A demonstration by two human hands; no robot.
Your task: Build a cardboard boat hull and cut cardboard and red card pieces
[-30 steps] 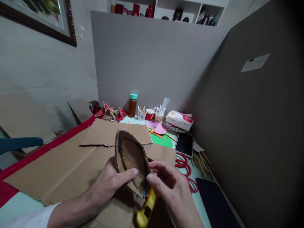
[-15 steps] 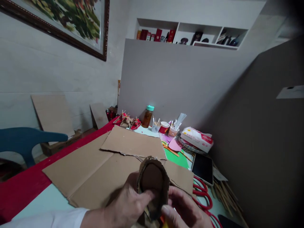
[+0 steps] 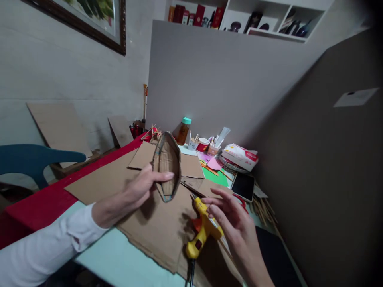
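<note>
- The left hand (image 3: 140, 190) grips a boat-shaped cardboard shell (image 3: 166, 167) by its near rim, thumb over the edge, lifted clear of the worktop (image 3: 119, 259) and tilted so the hollow faces the camera.
- The right hand (image 3: 231, 217) is open with fingers spread, hovering just over the yellow glue gun (image 3: 203, 231), which lies on the flat cardboard sheet (image 3: 155, 223); whether the palm touches the gun cannot be told.
- The shell is pinched at one spot only; a hard squeeze could likely buckle the thin wall or split a glued seam along its edge.
- The gun's nozzle points toward the shell and the left fingers. If it is hot, a careless reach could burn a fingertip or smear glue on the sheet below.
- The gun lies near the ragged edge of the sheet with its cord running off the bottom of the view; a tug on the cord could drag it off the worktop.
- Red scissors (image 3: 241, 198) lie partly hidden behind the right hand, beside a dark tablet (image 3: 243, 185); a sweep of that hand could knock them.
- Cups of sticks (image 3: 204, 144) and a brown bottle with a teal cap (image 3: 183, 131) stand well apart at the back, out of reach of a slip.
- The tissue pack (image 3: 241, 156) bears red print, too small to read. The boxes on the shelf (image 3: 269, 34) and the white label (image 3: 355, 97) on the right-hand panel cannot be read either; no brand shows on the gun.
</note>
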